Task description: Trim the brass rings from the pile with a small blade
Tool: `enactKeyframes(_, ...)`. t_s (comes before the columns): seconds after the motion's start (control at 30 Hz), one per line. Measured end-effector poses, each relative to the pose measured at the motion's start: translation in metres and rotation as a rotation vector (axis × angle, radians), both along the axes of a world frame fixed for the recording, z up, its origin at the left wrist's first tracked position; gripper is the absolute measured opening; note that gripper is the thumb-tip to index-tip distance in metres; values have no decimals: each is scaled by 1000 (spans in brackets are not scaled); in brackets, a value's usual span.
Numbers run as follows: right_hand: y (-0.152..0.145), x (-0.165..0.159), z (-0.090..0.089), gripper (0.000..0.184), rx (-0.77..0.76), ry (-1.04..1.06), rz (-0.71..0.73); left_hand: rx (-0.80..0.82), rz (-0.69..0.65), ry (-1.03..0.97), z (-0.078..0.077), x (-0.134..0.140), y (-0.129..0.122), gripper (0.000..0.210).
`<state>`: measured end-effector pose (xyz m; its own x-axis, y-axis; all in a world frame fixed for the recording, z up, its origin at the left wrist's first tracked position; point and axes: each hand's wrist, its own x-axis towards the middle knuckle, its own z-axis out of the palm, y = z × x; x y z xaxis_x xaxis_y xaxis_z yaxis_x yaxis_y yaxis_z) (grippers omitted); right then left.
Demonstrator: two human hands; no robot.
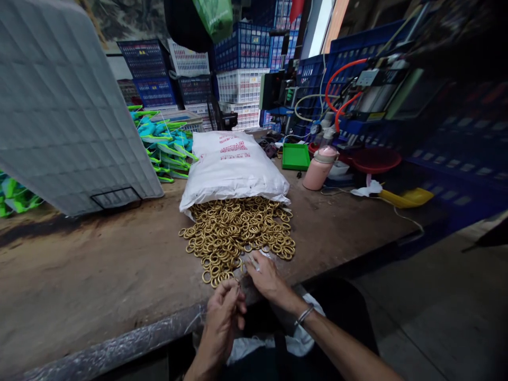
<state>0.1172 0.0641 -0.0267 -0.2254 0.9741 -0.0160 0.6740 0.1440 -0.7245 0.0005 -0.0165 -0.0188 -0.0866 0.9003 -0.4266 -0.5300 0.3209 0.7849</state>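
Observation:
Brass-coloured rings (226, 227) lie in a loose heap on the worktable, spilling from the mouth of a white printed sack (238, 169). At the table's front edge, my left hand (225, 312) is closed, thumb and forefinger pinching what looks like a small ring, mostly hidden by the fingers. My right hand (266, 276) reaches the near right edge of the heap. Its fingers are drawn together at a ring by the fingertips, and something whitish shows on or between them. A metal bracelet (304, 314) circles the right wrist.
A grey ribbed panel (79, 106) stands at the left, with green and blue hangers (166, 143) behind it. To the right are a pink bottle (319, 168), a green tray (296, 156), a yellow scoop (408, 198) and a machine with orange hoses (373, 84). Stacked crates (242, 47) line the back.

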Motion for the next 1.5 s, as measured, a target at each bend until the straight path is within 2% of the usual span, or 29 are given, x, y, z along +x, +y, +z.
enactKeyframes(0.1, -6, -2, 6, 10, -66, 208, -51, -3, -6, 150, -2, 9, 7, 43)
enactKeyframes(0.23, -17, -4, 10, 10, -122, 343, -43, 64, 0, 232, 0, 12, 15, 33)
enactKeyframes(0.37, -19, -2, 14, 10, -159, 373, 18, 145, 28, 320, 3, 6, 16, 24)
enactKeyframes(0.47, -17, 1, 18, 14, -146, 372, 82, 230, 49, 491, 3, 0, 15, 19)
enactKeyframes(0.57, -15, 2, 20, 15, -107, 357, 135, 326, 8, 648, 1, -5, 15, 15)
enactKeyframes(0.63, -15, 1, 18, 18, -115, 328, 145, 356, -31, 678, 0, -7, 15, 15)
enactKeyframes(0.8, -16, 0, 9, 19, -140, 307, 97, 266, -112, 505, 2, -5, 14, 23)
enactKeyframes(0.93, -17, 0, 11, 22, -138, 323, 94, 124, -213, 281, 8, -1, 12, 33)
enactKeyframes(1.03, -16, 0, 13, 24, -139, 360, 123, 64, -224, 184, 11, 0, 11, 33)
enactKeyframes(1.13, -14, 3, 10, 24, -136, 321, 96, 45, -216, 169, 9, -1, 9, 32)
enactKeyframes(1.23, -15, 7, 6, 20, -35, 141, 88, 26, -188, 177, 8, -1, 9, 32)
enactKeyframes(1.37, -22, 11, 7, 11, 62, -41, 261, 37, -160, 203, 8, -1, 11, 37)
enactKeyframes(1.5, -25, 12, 10, 20, 106, -194, 343, 114, -159, 249, 3, -4, 11, 35)
